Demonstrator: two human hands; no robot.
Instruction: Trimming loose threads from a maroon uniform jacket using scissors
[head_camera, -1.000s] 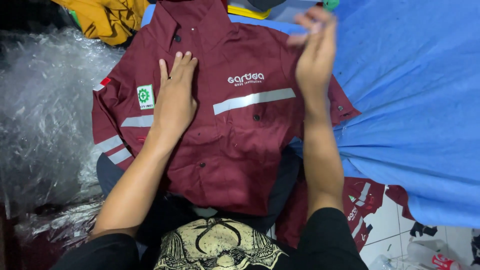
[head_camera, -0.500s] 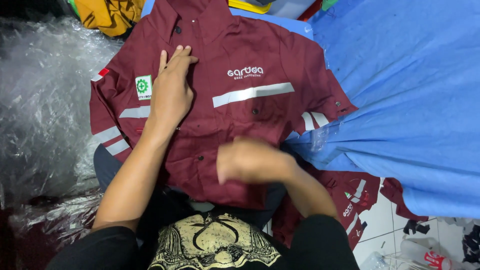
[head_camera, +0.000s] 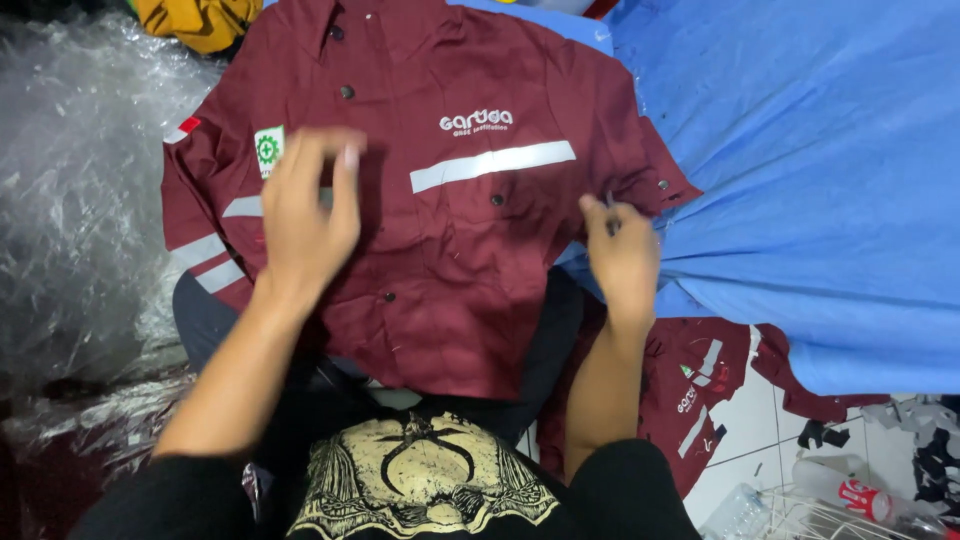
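Observation:
A maroon work shirt (head_camera: 450, 240) with grey reflective stripes, dark buttons and a white chest logo lies face up, folded, across my lap and the blue sheet (head_camera: 800, 180). My left hand (head_camera: 305, 215) hovers flat over the shirt's left chest, fingers together, next to a small green and white badge. My right hand (head_camera: 620, 250) pinches the shirt's right edge near the folded sleeve cuff.
Crumpled clear plastic wrap (head_camera: 80, 200) fills the left side. A yellow garment (head_camera: 200, 20) lies at the top left. More maroon shirts (head_camera: 700, 390) lie on the white tiled floor at the lower right, beside a plastic bottle (head_camera: 860, 495).
My right hand came down from the top right, swept across the shirt's lower middle, then went to its right edge. My left hand slid slightly down and left.

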